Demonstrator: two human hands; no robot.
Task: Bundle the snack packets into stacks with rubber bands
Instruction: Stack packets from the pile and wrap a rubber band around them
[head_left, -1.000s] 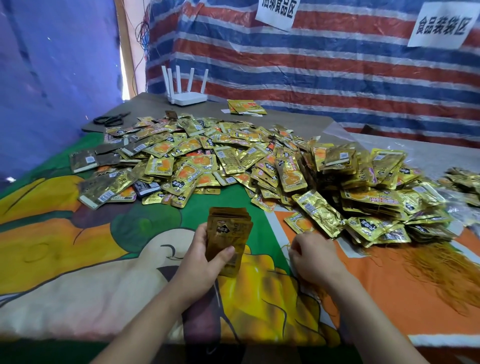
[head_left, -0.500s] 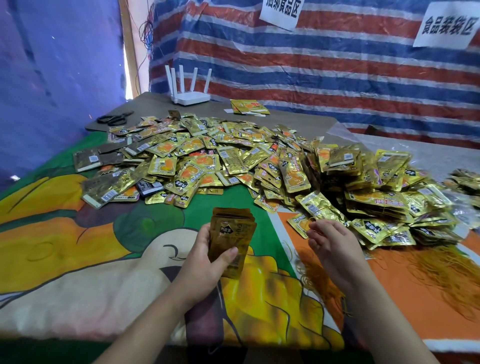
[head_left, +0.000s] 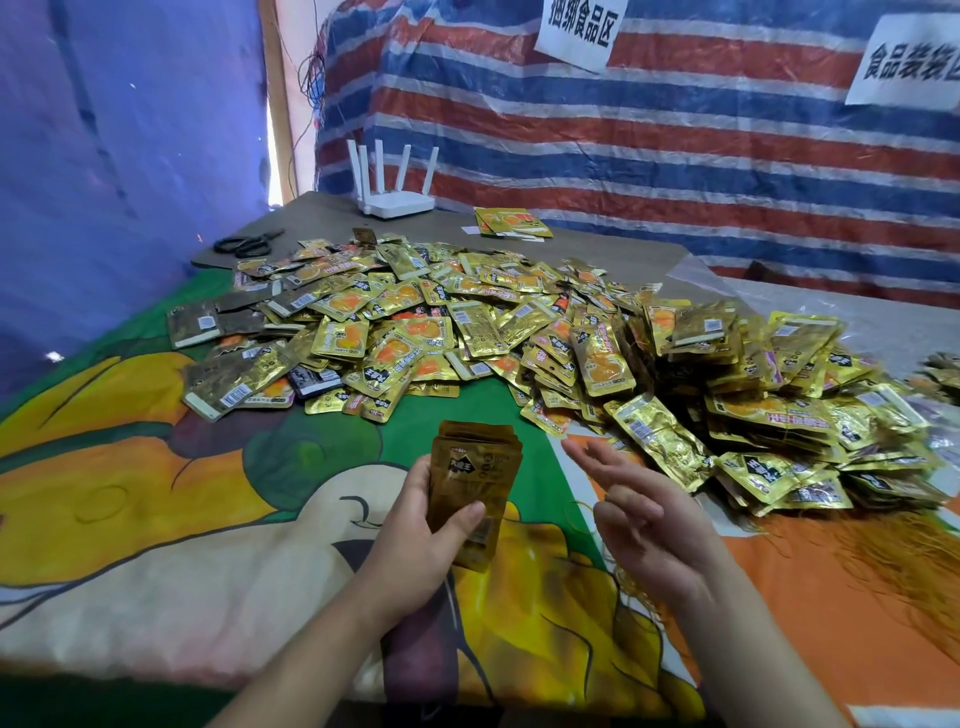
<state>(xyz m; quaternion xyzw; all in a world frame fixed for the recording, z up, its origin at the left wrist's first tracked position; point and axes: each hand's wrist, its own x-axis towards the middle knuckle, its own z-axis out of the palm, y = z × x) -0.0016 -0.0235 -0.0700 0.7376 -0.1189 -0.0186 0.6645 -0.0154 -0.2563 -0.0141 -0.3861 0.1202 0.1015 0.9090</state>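
The left hand (head_left: 415, 535) clamps a stack of packets (head_left: 474, 491) upright above the worktop (head_left: 156, 545) – long axis pointing away – while the right hand (head_left: 641, 512), fingers loose and apart, hovers just beside it, nearer the rubber bands (head_left: 893, 566) – holding nothing I can see

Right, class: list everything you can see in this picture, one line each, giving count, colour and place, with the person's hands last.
Stack: one, gold, in left hand.
Packets: too many to count, gold and orange, heaped mid-table.
Rubber bands: a tangle, tan, table's right.
Router: one, white, far edge.
Scissors: one, black, far left.
Signs: two, white, on striped tarp.
Cloth: one, cartoon-printed, over table.
Left hand: grips stack.
Right hand: fingers spread, holding nothing visible.
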